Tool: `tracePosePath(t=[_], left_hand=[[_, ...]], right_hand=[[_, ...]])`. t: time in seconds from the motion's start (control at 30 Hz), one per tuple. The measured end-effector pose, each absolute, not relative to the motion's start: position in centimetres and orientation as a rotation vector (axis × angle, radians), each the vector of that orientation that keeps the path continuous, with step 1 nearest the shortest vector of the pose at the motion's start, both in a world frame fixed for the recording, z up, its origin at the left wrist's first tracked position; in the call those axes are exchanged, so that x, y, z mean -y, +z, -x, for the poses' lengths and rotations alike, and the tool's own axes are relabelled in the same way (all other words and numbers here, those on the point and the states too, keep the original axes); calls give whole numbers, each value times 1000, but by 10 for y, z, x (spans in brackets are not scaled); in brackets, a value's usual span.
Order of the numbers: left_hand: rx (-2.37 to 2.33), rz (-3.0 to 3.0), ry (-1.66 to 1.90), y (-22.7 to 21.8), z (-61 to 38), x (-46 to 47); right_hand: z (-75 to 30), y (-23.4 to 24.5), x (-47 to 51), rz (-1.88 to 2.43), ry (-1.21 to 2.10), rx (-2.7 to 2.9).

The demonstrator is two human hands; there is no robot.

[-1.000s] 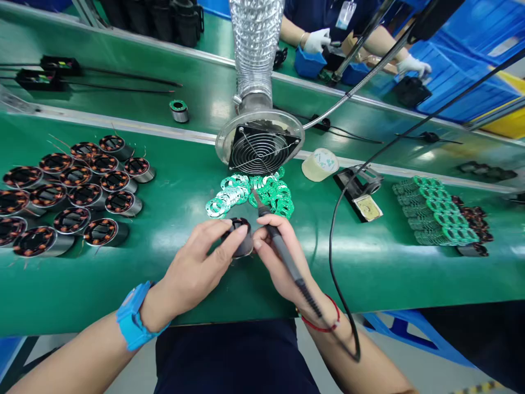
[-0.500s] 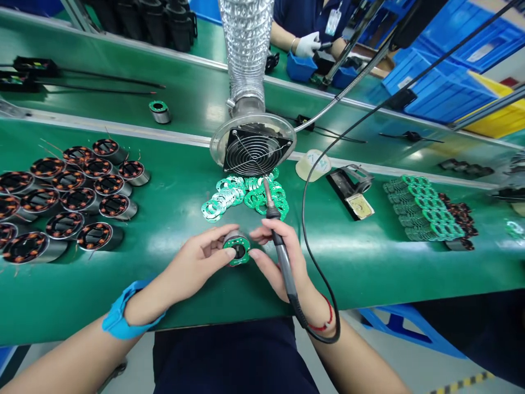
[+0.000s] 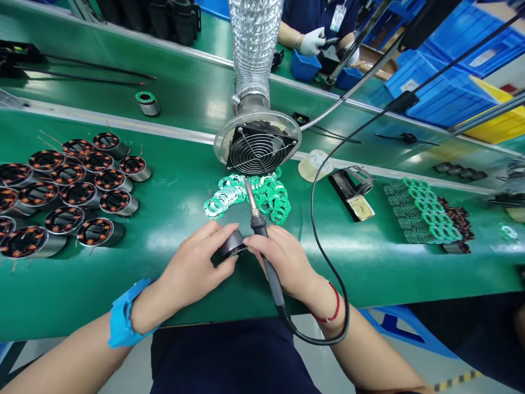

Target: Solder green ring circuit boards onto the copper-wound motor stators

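Note:
My left hand (image 3: 200, 265) is closed round a motor stator (image 3: 233, 245), a short metal cylinder tilted so its silvery side faces up. Its ring-shaped green board is mostly out of sight. A soldering iron (image 3: 272, 279) lies in my right hand (image 3: 289, 260), its tip pointing up and away over the bench. The right thumb and fingertips reach the stator's right edge; whether they press on it I cannot tell. Just beyond both hands lies a loose pile of green ring-shaped circuit boards (image 3: 217, 204), under the iron's tip.
A fume extractor fan (image 3: 260, 150) hangs over the boards. Several stators with copper windings (image 3: 96, 232) stand at left. On the right are a soldering iron stand (image 3: 348, 186), a tape roll (image 3: 315, 165) and stacked green boards (image 3: 426, 210). The iron's cable (image 3: 315, 219) loops past my right wrist.
The stator has tipped, so its green board face has turned out of view. My right hand has moved left against it, and the iron's tip has swung left.

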State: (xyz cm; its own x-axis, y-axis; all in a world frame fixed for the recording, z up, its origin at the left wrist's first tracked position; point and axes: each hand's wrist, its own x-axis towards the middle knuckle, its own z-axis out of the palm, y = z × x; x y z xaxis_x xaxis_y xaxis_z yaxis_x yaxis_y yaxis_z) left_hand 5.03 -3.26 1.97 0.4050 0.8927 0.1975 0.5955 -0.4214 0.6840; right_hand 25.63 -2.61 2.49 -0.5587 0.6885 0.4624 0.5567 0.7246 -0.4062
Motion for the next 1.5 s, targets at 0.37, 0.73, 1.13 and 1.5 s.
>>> tracePosePath(t=[0.37,0.73,1.13,1.5], left_hand=[[-1353,-2367,1133,19,-52,38],[-993,-1017,675,22,-55,28],[-913,-901,554,27,-53,24],[-1120,-1342,387,29,-53,30]], right_hand=[[-229,25,42,1141,1404,1245],[-242,20,50,921,1086,1841],[-244,22,45,1033,757,1962],[-254,24,27,892,424,2188]])
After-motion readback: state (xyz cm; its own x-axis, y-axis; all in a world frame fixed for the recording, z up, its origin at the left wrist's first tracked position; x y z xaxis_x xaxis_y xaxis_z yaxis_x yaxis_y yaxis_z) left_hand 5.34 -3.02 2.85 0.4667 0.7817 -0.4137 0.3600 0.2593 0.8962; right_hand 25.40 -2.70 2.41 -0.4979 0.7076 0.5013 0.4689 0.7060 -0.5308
